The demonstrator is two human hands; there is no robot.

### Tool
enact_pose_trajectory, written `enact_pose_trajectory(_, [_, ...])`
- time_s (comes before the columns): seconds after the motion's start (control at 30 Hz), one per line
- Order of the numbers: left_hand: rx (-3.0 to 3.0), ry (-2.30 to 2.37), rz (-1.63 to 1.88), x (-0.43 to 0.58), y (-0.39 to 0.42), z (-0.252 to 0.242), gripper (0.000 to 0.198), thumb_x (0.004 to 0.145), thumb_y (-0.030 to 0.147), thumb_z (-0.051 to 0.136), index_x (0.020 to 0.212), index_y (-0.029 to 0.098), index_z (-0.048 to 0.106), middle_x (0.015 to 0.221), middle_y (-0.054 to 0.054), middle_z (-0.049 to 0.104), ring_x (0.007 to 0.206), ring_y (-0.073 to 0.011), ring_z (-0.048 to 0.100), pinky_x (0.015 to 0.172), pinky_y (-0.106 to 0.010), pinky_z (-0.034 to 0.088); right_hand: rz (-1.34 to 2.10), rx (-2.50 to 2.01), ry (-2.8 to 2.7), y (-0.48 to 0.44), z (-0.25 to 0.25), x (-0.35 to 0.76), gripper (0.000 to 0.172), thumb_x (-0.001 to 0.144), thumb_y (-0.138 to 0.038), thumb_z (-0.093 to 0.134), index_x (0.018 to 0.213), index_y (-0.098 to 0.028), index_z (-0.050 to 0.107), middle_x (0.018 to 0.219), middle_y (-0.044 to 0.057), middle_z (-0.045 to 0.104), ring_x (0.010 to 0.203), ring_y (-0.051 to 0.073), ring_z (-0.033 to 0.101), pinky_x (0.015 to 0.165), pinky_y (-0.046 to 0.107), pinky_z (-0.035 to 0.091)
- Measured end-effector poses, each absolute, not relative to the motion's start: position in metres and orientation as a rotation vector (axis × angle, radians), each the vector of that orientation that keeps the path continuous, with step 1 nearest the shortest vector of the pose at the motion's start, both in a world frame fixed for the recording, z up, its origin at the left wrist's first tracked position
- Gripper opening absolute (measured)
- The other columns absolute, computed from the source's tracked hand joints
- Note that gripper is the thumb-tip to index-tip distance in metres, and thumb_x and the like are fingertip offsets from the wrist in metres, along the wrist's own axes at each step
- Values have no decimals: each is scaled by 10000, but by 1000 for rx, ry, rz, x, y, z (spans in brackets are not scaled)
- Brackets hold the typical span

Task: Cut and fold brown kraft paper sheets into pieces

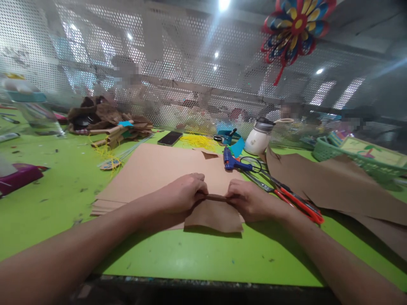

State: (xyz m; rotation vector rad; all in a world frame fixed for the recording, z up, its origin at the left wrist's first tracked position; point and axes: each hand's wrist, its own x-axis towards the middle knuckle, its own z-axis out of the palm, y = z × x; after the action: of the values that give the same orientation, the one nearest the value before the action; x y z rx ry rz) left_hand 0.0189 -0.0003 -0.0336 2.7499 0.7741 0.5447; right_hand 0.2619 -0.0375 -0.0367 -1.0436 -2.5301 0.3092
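Between my two hands is a small piece of brown paper (216, 217), its far edge rolled or folded into a narrow strip. My left hand (186, 190) pinches the left end of that strip, and my right hand (246, 197) pinches the right end. The loose part of the paper hangs toward me over the near edge of a stack of brown paper sheets (140, 173). A blue glue gun (233, 161) lies on the stack just beyond my right hand. Scissors with orange-red handles (299, 203) rest to the right of that hand.
On the green table (197, 258), a phone (170, 138), yellow strands (199, 142) and a white bottle (258, 137) stand or lie at the back. Rolled brown paper (114, 135) is at left. Large brown sheets (318, 178) and a green basket (359, 159) are at right.
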Motion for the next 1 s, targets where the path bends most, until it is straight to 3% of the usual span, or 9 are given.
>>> enact_pose_trajectory(0.4, [2800,826,335,10,0,-14,193,728,37,554,711,175,687,708,4,600,622,-109,531,547,-212,348,132,-1068,-2628,-43,-37,261,152,787,-70,578,821,-179,679,812,58,604,758,176,550,630,276,419])
enact_pose_trajectory(0.8, [2800,794,282,7,-4,-10,223,715,30,507,734,180,671,760,-1,590,634,-111,525,587,-222,388,255,-1192,-2620,-45,-37,264,122,780,-107,609,866,-193,599,888,44,574,804,173,521,666,272,409])
enact_pose_trajectory(1.0, [2807,806,307,6,-6,-8,162,731,81,518,729,176,650,787,-13,592,659,-121,523,579,-224,374,1,-1251,-2658,-51,-44,261,120,827,-80,540,860,-189,579,877,49,565,777,174,504,659,291,382])
